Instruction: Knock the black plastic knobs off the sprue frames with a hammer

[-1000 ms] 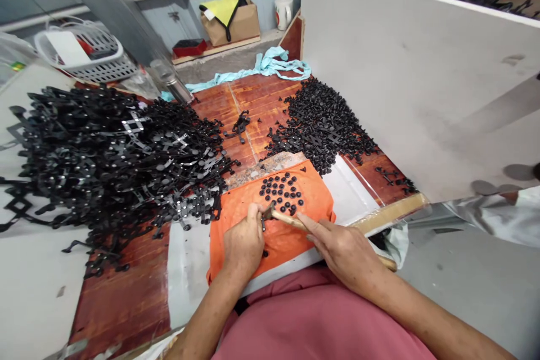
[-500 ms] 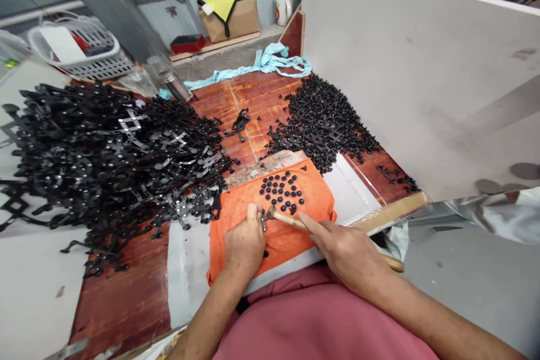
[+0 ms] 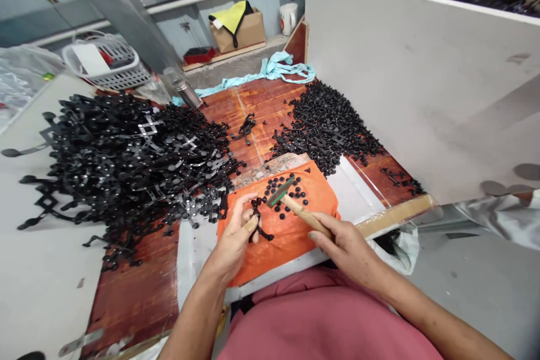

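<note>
My left hand [image 3: 233,239] pinches a small black metal strip piece [image 3: 257,224] between thumb and fingers, holding it just above the orange cloth [image 3: 282,236]. My right hand [image 3: 346,247] grips the wooden handle of a small hammer [image 3: 282,192], whose head is raised over a cluster of several black round rivets [image 3: 291,188] lying on the cloth. The hammer head hovers to the right of the held piece.
A big heap of linked black metal strips [image 3: 122,163] fills the left of the wooden table [image 3: 135,287]. A pile of black rivets [image 3: 324,124] lies at the right beside a tall white board [image 3: 422,79]. A basket [image 3: 105,62], cardboard box [image 3: 240,28] and mug [image 3: 288,17] stand behind.
The hammer head has lifted off the cloth and risen above the rivets. My left hand has raised the black piece and opened outward a little. The camera has shifted slightly.
</note>
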`<action>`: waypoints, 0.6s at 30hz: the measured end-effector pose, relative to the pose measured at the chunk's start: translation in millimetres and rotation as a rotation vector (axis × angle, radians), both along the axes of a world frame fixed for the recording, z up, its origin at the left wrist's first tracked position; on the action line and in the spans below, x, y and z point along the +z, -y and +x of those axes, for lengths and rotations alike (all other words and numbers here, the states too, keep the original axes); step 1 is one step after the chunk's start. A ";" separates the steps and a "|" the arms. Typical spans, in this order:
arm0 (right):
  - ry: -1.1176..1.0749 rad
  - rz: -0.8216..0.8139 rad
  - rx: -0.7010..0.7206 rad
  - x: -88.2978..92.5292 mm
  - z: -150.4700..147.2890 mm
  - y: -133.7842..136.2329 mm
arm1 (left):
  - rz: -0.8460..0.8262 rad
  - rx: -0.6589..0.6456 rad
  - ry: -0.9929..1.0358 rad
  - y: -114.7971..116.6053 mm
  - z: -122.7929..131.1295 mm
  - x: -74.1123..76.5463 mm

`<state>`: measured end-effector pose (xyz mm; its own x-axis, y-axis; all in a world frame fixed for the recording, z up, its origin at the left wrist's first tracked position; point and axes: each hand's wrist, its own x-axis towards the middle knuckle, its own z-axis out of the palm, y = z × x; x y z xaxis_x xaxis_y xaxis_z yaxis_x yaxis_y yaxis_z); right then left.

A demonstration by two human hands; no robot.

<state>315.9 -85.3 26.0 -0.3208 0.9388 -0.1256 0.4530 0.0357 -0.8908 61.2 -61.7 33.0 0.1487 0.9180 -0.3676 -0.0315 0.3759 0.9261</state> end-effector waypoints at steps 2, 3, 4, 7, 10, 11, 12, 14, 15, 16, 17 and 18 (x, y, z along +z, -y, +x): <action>-0.092 -0.057 0.023 4.8 -16.5 -3.2 | -0.012 0.055 0.047 5.4 9.0 -3.1; -0.151 -0.084 0.033 6.5 -24.9 -5.5 | -0.017 0.084 0.055 8.1 13.4 -5.6; -0.216 -0.114 0.044 7.5 -32.9 -8.0 | -0.023 0.105 0.057 10.8 17.2 -8.3; -0.389 -0.186 0.061 5.0 -50.3 -15.1 | -0.007 0.065 -0.012 18.1 21.8 -14.1; -0.402 -0.173 -0.004 -2.3 -56.2 -19.3 | 0.148 -0.102 -0.248 24.0 18.1 -15.1; -0.378 -0.156 -0.025 -4.5 -56.0 -20.1 | 0.190 -0.153 -0.316 25.3 16.3 -14.8; -0.355 -0.141 -0.038 -6.2 -55.0 -20.7 | 0.209 -0.195 -0.359 26.1 14.5 -14.4; -0.341 -0.121 -0.026 -7.4 -50.3 -21.2 | 0.193 -0.234 -0.393 25.4 10.9 -13.4; -0.338 -0.107 -0.013 -7.0 -46.2 -21.2 | 0.179 -0.224 -0.410 23.6 8.8 -12.7; -0.325 -0.087 -0.008 -6.2 -40.9 -21.0 | 0.174 -0.196 -0.443 20.8 6.2 -11.8; -0.295 -0.065 -0.012 -5.3 -34.3 -20.4 | 0.180 -0.155 -0.493 17.0 3.2 -10.9; -0.253 -0.037 -0.027 -4.6 -26.5 -19.5 | 0.192 -0.111 -0.547 12.5 0.0 -10.0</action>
